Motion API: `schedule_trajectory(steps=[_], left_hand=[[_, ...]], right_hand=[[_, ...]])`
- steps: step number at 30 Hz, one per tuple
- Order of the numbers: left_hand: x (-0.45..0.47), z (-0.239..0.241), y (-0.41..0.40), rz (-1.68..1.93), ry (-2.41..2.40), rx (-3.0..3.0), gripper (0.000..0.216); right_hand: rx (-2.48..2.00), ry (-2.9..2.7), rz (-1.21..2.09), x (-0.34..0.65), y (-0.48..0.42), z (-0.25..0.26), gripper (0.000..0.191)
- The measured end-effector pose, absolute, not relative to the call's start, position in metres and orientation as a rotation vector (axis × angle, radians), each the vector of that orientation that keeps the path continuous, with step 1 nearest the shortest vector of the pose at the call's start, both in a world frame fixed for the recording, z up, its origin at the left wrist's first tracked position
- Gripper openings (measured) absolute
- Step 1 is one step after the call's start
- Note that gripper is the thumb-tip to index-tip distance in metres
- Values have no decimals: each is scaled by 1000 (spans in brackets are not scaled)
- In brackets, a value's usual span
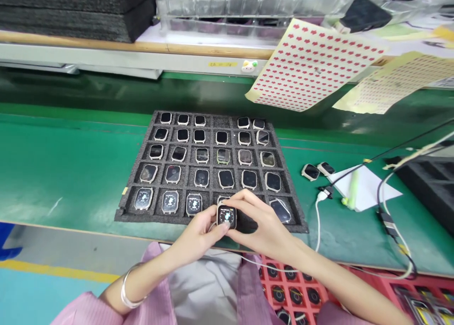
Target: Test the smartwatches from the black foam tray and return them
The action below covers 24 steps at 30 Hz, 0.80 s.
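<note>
Both of my hands meet at the near edge of a black foam tray that lies on the green bench. Between them is a small smartwatch body with a lit screen. My left hand pinches it from below and the left, thumb against its lower edge. My right hand curls over it from the right, fingers closed on its top and side. The tray's cells hold several similar watch bodies; the ones in the near row show lit faces.
Two loose watch bodies lie right of the tray beside a white paper sheet and cables. A red sticker sheet hangs off the rear shelf. A red tray of parts sits below the bench edge.
</note>
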<state>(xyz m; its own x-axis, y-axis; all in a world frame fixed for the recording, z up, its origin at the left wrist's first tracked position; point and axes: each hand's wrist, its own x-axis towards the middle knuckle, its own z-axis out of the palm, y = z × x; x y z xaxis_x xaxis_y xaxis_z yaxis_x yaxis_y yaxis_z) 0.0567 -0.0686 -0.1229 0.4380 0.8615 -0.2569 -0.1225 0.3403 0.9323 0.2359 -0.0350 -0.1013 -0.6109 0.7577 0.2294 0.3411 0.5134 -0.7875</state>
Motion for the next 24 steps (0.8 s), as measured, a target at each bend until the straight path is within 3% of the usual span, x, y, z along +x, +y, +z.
schedule_trajectory(steps=[9,16,20,24], left_hand=[[60,-118,-75,695,966,1215,37],[65,-121,-72,707,859,1006,37],[77,-127,-69,675,816,912,38],[88,-125,-56,614,827,923,39]], right_hand=[[-906,-2229,991,257,-24,-81,36],[-1215,-2536,707,309,-18,-82,38],[-1271,-2626,583,328,-25,-83,50],[-1196,-2733,360,365,-17,-99,38]])
